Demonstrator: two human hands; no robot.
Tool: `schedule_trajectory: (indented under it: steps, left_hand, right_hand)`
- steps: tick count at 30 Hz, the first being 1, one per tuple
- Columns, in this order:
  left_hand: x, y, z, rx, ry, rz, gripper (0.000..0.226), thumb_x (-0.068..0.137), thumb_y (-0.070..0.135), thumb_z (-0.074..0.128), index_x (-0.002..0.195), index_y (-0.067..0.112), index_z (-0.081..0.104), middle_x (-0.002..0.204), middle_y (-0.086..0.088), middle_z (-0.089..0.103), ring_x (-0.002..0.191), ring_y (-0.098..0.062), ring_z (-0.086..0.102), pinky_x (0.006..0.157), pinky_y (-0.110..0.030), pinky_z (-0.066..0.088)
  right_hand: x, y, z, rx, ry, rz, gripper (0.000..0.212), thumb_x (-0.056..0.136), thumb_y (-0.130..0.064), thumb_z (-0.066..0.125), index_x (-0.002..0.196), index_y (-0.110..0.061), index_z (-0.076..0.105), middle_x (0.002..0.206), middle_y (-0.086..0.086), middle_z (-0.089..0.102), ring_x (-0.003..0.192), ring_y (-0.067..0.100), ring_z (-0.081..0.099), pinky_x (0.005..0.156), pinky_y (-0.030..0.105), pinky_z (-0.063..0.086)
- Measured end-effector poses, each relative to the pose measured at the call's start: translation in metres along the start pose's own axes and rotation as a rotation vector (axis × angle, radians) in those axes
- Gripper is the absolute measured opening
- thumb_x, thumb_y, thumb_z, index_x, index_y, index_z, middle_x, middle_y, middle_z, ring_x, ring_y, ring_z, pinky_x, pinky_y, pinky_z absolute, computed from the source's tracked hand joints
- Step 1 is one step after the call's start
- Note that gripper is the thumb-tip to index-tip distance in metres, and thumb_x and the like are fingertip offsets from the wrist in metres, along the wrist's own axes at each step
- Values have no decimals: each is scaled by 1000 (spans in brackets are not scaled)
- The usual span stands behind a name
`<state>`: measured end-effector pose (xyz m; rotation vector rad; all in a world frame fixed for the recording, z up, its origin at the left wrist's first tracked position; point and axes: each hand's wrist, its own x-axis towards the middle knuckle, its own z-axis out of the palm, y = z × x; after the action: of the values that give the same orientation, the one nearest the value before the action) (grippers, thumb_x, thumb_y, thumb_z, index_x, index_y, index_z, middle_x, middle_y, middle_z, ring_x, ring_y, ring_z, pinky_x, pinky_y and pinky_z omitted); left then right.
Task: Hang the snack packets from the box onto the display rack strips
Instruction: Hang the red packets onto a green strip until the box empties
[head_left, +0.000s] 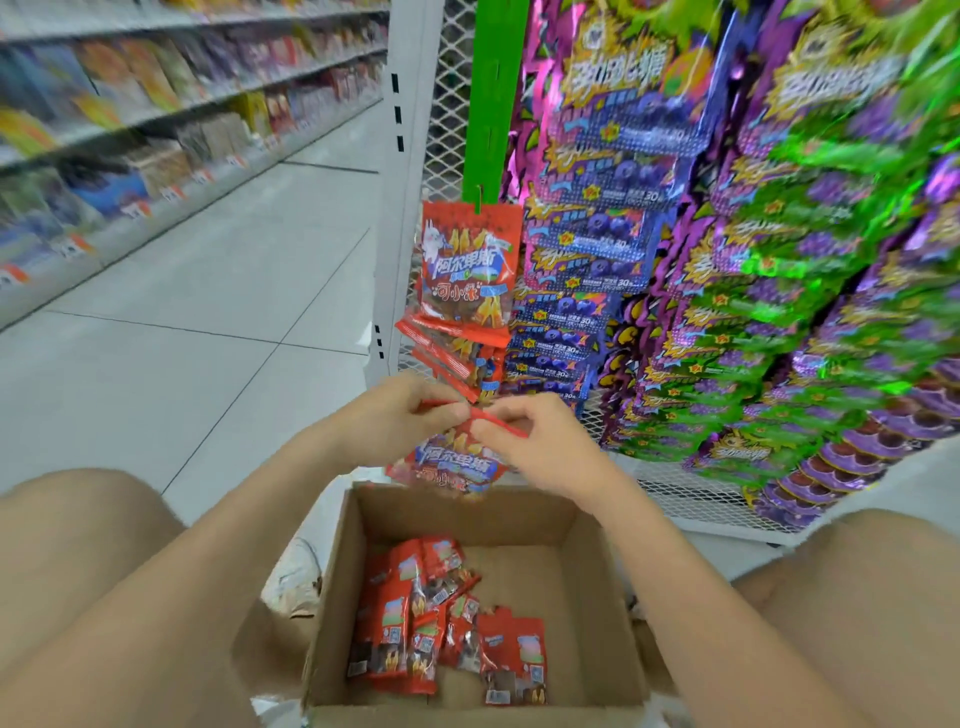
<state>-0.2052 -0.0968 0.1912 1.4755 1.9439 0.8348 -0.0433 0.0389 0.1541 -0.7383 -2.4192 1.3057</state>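
- Two hands hold one red packet (457, 466) just above the box (597, 571). The left hand (410, 415) and the right hand (540, 441) each pinch its top edge between thumb and fingers, close together.
- The step in hand looks like hanging this packet on the green strip (491, 104). The packet is up in the air, in front of the low end of the strip. It sits below the hanging red packets (467, 265).
- Next, the hole at the top of the packet likely has to slip over a free hook on the strip. The hook is hidden behind the hands, so it is not clear if it has caught yet.
- A small pile of red packets (431, 634) lies at the bottom of the box, so there are many left to hang. The upper part of the strip is bare.
- The red packets show big white Chinese letters, 阿尔卑斯, with a white rabbit drawn beside them. The smaller words below are hard to read.
- The blue and purple packets (623, 140) next to the strip show "30" by some small writing. Their big yellow letters are too blurred to read.
- Green packets (805, 312) hang further right. The shelves (156, 104) across the floor (208, 312) have little price tags, also too blurred to read.
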Motion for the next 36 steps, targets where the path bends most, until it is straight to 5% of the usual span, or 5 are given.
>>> schedule_trajectory:
  steps: [7,13,17,23,36]
  left_hand:
    - [12,41,-26,-423,515,146,6,99,22,73,100,17,76,96,-6,79,88,-17,78,70,-37,65]
    - [53,70,-66,-328,699,251,46,101,39,51,143,22,60,138,8,66,128,-4,61,106,-27,49]
    - [81,86,-84,-377,669,165,48,98,27,50,145,24,54,137,11,61,123,2,57,101,-23,46]
    - [98,99,-95,-766,647,98,14,104,17,58,96,15,70,84,3,76,68,-5,74,45,-26,56]
    - [91,91,-112,-910,372,-24,32,89,46,72,104,18,77,108,-13,78,90,-31,75,92,-62,57]
  right_hand:
    - [12,-67,-58,-94,197,-236,10,92,-28,77,83,-23,76,67,-2,72,56,11,61,57,31,48]
    - [42,-102,-67,150,612,-352,5,91,-28,78,88,-24,77,70,-5,72,61,20,65,60,40,55]
    - [73,-119,-75,73,739,-378,5,90,-29,78,91,-25,78,67,-16,69,61,3,62,66,36,54]
    - [105,-134,-70,155,852,-360,21,90,-36,75,110,-32,69,83,-11,75,72,14,71,76,51,60]
    - [95,-151,-70,133,854,-388,23,85,-27,76,101,-28,59,82,-8,72,74,14,71,78,47,56]
